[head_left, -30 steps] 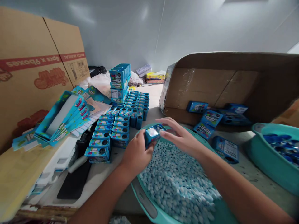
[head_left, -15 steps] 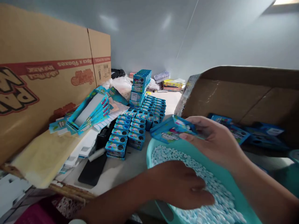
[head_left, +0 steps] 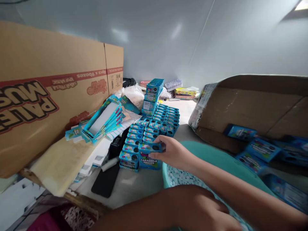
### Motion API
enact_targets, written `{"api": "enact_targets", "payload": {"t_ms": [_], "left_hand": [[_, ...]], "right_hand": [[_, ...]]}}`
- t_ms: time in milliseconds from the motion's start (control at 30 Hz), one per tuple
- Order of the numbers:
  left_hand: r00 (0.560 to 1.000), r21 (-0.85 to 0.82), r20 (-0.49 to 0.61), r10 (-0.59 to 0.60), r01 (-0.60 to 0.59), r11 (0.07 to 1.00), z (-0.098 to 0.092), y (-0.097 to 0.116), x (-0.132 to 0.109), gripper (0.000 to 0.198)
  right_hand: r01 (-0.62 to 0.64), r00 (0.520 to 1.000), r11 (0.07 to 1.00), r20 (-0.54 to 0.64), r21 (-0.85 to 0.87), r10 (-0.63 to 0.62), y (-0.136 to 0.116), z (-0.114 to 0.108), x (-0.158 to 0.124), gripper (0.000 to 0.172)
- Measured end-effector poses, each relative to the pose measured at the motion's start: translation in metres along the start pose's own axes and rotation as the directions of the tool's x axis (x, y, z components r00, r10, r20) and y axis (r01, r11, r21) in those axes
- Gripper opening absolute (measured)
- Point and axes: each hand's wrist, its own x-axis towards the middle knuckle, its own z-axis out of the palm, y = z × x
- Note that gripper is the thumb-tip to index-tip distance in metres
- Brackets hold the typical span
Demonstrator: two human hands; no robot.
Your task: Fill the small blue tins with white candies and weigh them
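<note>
My right hand (head_left: 171, 153) pinches a small blue candy box (head_left: 149, 157) printed "Caramelo Macizo". It holds the box upright at the near end of the rows of similar blue boxes (head_left: 155, 123). Low in the view, my left hand (head_left: 204, 208) is over the turquoise tub (head_left: 204, 149) with its fingers curled; their tips and anything in them are hidden. Pale blue candies (head_left: 178, 176) lie in the tub, partly covered by both arms.
A large cardboard carton (head_left: 72, 64) stands at the left, beside stacked open display trays (head_left: 103, 120). A black phone (head_left: 106, 181) lies near the table edge. Several blue boxes (head_left: 262, 149) lie in an open carton (head_left: 255, 106) at the right. Taller stacked boxes (head_left: 152, 93) stand behind the rows.
My right hand has carried the blue box left from over the tub to the near end of the rows. My left hand has shifted lower and right in view.
</note>
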Motion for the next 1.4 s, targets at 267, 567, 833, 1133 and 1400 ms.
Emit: {"api": "enact_targets", "payload": {"t_ms": [267,567,833,1133,1400], "left_hand": [[0.995,0.034,-0.005,-0.099,0.099,0.995,0.000,0.000,0.007,0.043],[0.984,-0.012,0.108,-0.144,0.146,0.989,-0.003,-0.001,0.011,0.038],[0.984,0.007,0.105,-0.144,0.144,0.990,-0.005,0.001,0.008,0.034],[0.974,0.094,-0.210,-0.088,0.110,0.990,-0.004,0.011,0.000,0.036],[0.959,-0.009,-0.122,-0.257,0.258,0.966,-0.021,0.014,-0.004,0.021]], "right_hand": [[0.158,0.987,0.811,0.124,-0.563,-0.106,0.006,0.011,0.004,0.031],[0.118,0.991,0.846,0.118,-0.521,-0.066,0.010,0.016,0.005,0.034],[0.260,0.965,0.666,0.220,-0.699,-0.146,-0.005,0.020,0.009,0.059],[0.316,0.946,0.721,0.264,-0.617,-0.189,0.001,0.037,0.014,0.061],[0.382,0.916,0.694,0.153,-0.610,-0.370,0.036,-0.051,-0.012,0.029]]}}
